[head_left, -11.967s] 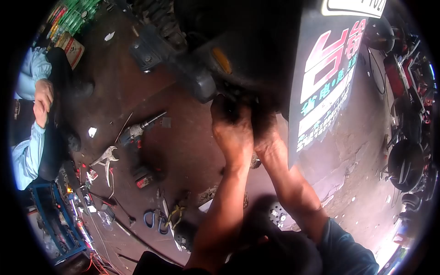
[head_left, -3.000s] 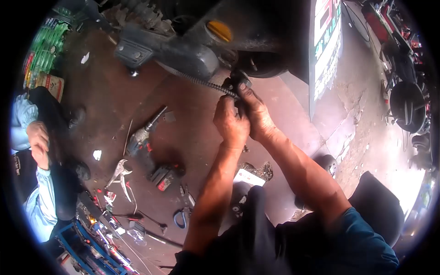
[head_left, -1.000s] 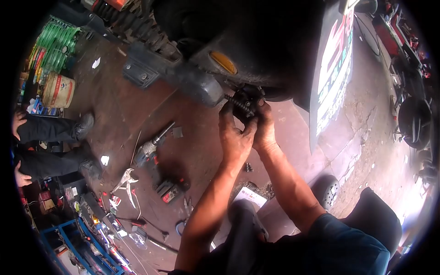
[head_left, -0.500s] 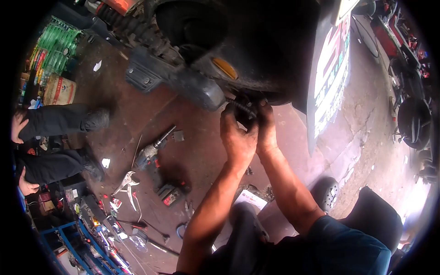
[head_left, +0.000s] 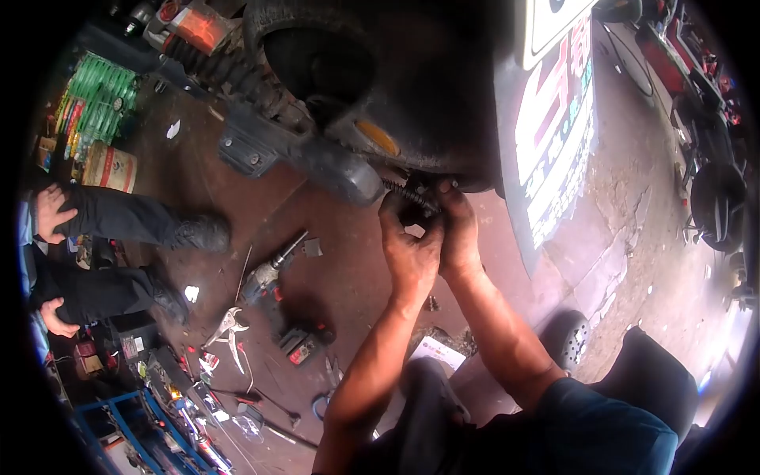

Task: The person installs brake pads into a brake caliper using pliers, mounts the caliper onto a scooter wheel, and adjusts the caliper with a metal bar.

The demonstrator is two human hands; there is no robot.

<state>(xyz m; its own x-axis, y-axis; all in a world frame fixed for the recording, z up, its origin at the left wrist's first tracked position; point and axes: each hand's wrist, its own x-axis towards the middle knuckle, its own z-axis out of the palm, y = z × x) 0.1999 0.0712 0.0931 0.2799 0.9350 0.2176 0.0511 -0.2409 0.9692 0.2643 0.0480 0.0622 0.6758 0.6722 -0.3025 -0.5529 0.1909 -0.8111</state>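
A thin dark coil spring (head_left: 405,191) runs slantwise under the rear of a dark scooter-like vehicle (head_left: 443,103). My left hand (head_left: 412,252) has its fingers curled round the spring, thumb bent in toward its lower end. Close against it, my right hand (head_left: 458,229) grips with bent fingers at the lower end of the spring, just below the bodywork. Dark grease covers the fingertips. What lies between the right fingers is hidden in shadow. A rounded dark casing (head_left: 352,176) sits left of the hands, and an orange reflector (head_left: 377,138) above them.
On the floor to the left lie a cordless power tool (head_left: 273,273), locking pliers (head_left: 228,332) and a battery pack (head_left: 301,346). Another person's dark-clad legs (head_left: 131,218) extend in from the left. A blue rack (head_left: 119,419) stands lower left; a printed mudflap (head_left: 550,150) hangs at right.
The view has shifted slightly, so the vehicle sits further left. My hands stay at the spring in nearly the same pose. The other person's legs and hands appear further into view.
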